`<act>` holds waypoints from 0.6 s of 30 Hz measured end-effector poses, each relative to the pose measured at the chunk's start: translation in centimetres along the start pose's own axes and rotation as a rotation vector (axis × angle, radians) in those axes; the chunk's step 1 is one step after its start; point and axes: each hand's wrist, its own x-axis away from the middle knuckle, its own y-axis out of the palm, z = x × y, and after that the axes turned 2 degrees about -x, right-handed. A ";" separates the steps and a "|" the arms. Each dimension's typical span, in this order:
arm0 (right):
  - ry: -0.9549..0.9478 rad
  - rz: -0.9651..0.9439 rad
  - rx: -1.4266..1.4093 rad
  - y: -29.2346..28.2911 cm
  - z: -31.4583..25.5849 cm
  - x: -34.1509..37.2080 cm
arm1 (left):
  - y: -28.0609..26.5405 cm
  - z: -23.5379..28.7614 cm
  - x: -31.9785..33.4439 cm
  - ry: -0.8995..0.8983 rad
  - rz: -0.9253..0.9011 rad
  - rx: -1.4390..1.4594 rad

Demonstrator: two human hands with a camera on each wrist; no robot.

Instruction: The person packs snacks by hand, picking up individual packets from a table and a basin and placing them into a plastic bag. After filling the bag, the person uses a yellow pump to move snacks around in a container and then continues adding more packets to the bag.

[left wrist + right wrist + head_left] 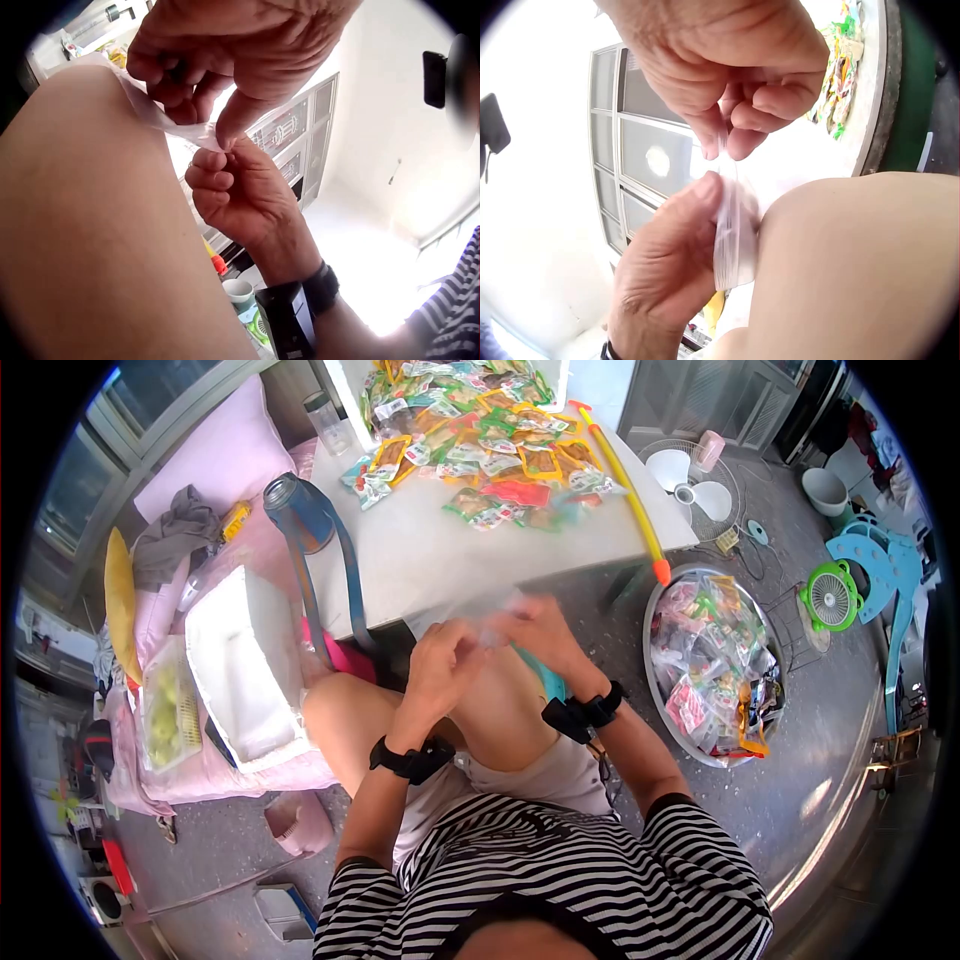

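Over the lap, both hands pinch a clear thin plastic bag [735,247]. My left hand [440,665] grips one part of it between thumb and fingers. Close beside it, my right hand [545,635] pinches the bag's edge, and the fingertips of both hands nearly meet. In the left wrist view the film [161,120] stretches from the fingers across the knee. Just beyond the hands, a white table [430,575] carries a spread of small colourful food packets [500,445]. The bag's contents, if any, are hidden by blur and the fingers.
A yellow tube with orange ends [630,500] lies along the table's right side. A blue bottle with a strap [300,510] stands at the left, near a white foam box [240,670]. On the floor at right sits a round metal basin [655,690] full of packets.
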 end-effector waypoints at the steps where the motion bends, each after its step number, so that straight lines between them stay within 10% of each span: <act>1: -0.023 0.009 -0.001 0.3 0.3 0.0 | 0.3 -0.5 0.0 -0.030 -0.023 0.019; 10: -0.104 -0.073 0.539 -0.6 2.0 1.4 | -2.4 -1.8 0.5 -0.141 -0.012 0.320; 13: -0.326 0.384 0.509 0.8 0.8 2.3 | -2.0 -0.9 0.8 -0.049 -0.160 0.229; 18: -0.679 0.321 0.610 0.3 -1.9 1.8 | -1.5 0.7 0.8 -0.001 -0.239 0.082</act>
